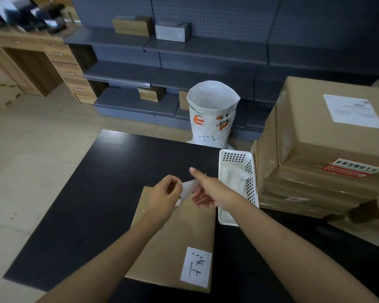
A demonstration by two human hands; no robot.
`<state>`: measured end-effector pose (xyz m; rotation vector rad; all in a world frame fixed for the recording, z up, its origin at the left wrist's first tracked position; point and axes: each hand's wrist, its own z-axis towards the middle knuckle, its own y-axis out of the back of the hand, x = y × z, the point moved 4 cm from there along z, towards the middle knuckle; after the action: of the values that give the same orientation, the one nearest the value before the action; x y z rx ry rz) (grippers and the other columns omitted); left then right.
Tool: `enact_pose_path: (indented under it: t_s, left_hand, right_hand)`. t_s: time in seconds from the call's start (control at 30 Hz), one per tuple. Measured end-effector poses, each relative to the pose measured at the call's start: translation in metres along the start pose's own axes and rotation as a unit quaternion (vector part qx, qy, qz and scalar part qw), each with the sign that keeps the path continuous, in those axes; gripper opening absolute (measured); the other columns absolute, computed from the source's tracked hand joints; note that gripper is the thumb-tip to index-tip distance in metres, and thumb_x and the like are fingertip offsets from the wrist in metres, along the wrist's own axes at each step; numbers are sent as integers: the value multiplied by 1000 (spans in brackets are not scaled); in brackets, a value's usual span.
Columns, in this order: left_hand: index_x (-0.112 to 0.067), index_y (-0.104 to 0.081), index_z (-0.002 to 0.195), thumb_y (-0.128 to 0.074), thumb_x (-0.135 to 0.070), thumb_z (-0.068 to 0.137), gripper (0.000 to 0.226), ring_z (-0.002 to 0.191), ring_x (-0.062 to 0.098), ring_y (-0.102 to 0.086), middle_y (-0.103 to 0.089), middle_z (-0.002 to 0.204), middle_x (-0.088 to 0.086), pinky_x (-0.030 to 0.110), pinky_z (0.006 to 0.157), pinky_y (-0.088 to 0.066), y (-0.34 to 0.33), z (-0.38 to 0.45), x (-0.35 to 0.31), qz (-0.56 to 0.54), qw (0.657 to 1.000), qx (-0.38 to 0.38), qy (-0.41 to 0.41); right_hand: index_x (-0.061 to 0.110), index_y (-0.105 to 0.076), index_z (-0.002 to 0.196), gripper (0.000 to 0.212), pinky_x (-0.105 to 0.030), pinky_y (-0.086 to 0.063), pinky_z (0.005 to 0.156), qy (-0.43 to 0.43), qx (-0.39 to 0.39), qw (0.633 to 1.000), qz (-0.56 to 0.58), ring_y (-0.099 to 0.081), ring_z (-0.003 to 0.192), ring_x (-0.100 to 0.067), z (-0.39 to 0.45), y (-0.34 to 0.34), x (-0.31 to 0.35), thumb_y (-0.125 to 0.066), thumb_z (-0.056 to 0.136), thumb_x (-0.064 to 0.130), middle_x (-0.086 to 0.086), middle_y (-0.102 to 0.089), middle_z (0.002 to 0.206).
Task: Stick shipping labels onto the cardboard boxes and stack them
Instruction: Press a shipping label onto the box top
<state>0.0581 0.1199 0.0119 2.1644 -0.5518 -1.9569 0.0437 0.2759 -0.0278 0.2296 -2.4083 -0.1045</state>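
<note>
Cardboard box (179, 232) lies flat on the dark surface (92, 193) before us (1 handwritten sticker (196, 267) at its near corner). Above its far edge, our left hand (164, 196) and right hand (208, 189) both pinch 1 white label (189, 187). Just right sits a white basket (236, 162), then stacked boxes (328, 149); a white sack (212, 112) stands behind.

Brown cardboard box (175, 243), black table (96, 193), white perforated basket (236, 157).
</note>
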Motion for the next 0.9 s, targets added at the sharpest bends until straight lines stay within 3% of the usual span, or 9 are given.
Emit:
enact_pose_path:
  t_s: [0.07,0.17,0.3,0.4,0.47,0.57,0.63,0.73,0.9]
  left_hand:
    - [-17,-60,79,-54,-14,91,14,67,7,-53,-59,73,-1,22,63,-45,8,1,4,10,999,24,-39]
    - [-20,-61,78,-58,-14,88,12,73,8,-57,-61,75,-8,21,67,-46,22,1,12,22,993,69,-90]
    - [-19,-62,88,-61,-23,88,4,84,7,-57,-60,88,-8,14,75,-42,49,-2,29,17,974,176,-143]
    - [-24,-62,94,-60,-30,91,7,91,0,-53,-57,94,-13,10,78,-39,71,-3,47,31,962,235,-136]
    - [-24,-61,96,-60,-32,91,9,92,1,-53,-53,98,-14,15,81,-41,85,-2,61,43,973,189,-122]
    - [-23,-55,102,-63,-37,88,21,97,8,-54,-47,107,-10,30,84,-52,99,2,78,31,995,89,-37]
    - [-24,-57,102,-61,-41,88,22,104,13,-51,-46,110,-8,36,89,-51,98,4,88,38,992,114,23]
    - [-17,-66,94,-56,-39,93,24,110,18,-47,-50,106,-5,39,97,-44,89,1,98,91,980,175,33]
    - [-23,-62,78,-57,-40,92,22,103,14,-45,-49,95,-13,40,100,-36,79,-7,108,133,981,142,25]
  right_hand:
    - [9,-67,86,46,-22,-53,53,24,5,999,33,-72,64,-21,-2,-18,6,-59,84,54,-8,-74,73]
    - [11,-64,92,20,-22,-51,49,59,-29,993,97,-70,59,-21,-8,-39,14,-54,87,28,-10,-70,75]
    - [9,-64,101,23,-23,-54,54,80,-80,990,86,-69,66,-16,-14,-65,6,-48,88,18,-10,-72,85]
    - [11,-66,93,20,-24,-56,54,96,-99,986,96,-70,62,-13,-19,-84,-3,-46,87,12,-1,-74,70]
    - [15,-65,89,20,-24,-55,53,102,-95,984,110,-70,62,-10,-24,-94,-10,-45,89,9,4,-74,67]
    - [16,-63,102,22,-24,-54,62,112,-61,990,55,-71,81,-15,-31,-107,-20,-44,92,14,0,-75,88]
    - [17,-61,111,26,-22,-53,64,112,-47,993,10,-70,88,-16,-34,-110,-26,-42,93,16,-1,-73,98]
    - [20,-57,116,26,-20,-53,65,104,-33,993,-40,-68,91,-15,-34,-111,-33,-43,95,19,0,-70,104]
    - [16,-63,114,29,-36,-58,81,69,-116,984,-116,-67,91,-17,-23,-98,-58,-45,98,31,-1,-69,102]
